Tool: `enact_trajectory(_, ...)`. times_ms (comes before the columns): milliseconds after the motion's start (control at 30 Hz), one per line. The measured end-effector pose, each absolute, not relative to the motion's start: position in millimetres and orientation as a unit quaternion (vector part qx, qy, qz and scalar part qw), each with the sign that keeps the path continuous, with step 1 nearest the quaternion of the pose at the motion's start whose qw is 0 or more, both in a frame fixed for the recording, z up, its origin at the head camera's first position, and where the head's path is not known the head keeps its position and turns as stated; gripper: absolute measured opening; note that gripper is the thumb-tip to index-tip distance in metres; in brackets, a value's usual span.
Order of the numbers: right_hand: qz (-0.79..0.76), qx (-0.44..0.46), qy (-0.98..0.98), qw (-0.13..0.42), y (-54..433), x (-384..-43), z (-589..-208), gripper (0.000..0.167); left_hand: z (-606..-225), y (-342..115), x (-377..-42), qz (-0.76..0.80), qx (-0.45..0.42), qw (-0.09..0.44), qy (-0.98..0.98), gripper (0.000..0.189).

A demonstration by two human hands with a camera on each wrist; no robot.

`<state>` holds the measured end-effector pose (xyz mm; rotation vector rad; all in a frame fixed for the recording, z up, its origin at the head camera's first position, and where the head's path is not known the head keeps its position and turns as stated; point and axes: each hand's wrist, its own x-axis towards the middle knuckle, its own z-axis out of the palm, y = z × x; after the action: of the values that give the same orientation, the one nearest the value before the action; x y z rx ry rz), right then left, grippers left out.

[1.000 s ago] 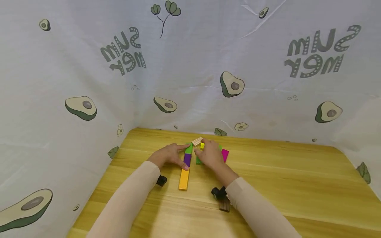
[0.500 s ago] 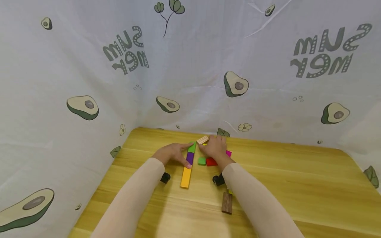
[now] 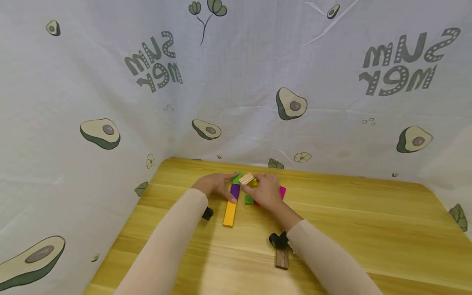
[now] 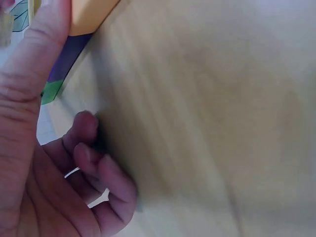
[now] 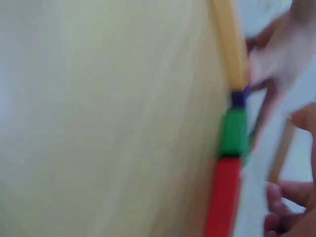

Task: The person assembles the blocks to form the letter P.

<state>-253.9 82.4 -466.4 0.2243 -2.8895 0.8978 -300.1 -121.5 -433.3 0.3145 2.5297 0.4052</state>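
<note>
Block of pale striped wood is pinched between thumb and fingers of the right hand, near the far end of a row on the counter. The left hand, with thumb and forefinger wide apart, touches this row: green block, purple block, orange block. Red block lies close to the right hand.

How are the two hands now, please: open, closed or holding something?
Left hand: open, touching the row of blocks.
Right hand: holding the pale wooden block.

Head view forward-down; wrist views close, sharing orange block.
</note>
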Motion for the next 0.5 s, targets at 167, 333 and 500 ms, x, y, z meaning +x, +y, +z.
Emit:
enact_trajectory(167, 0.290, 0.136, -0.947, -0.001, 78, -206, -452, 0.059, -430, -118, -305, 0.132, 0.115, 0.273, 0.946, 0.111)
enact_trajectory(333, 0.270, 0.207, -0.937, -0.083, 71, -155, -448, 0.045, -429, -117, -307, 0.135, 0.111, 0.283, 0.943, 0.112)
enact_trajectory(500, 0.258, 0.234, -0.929, -0.125, 61, -125, -455, 0.041, -430, -121, -307, 0.148, 0.113, 0.291, 0.939, 0.113)
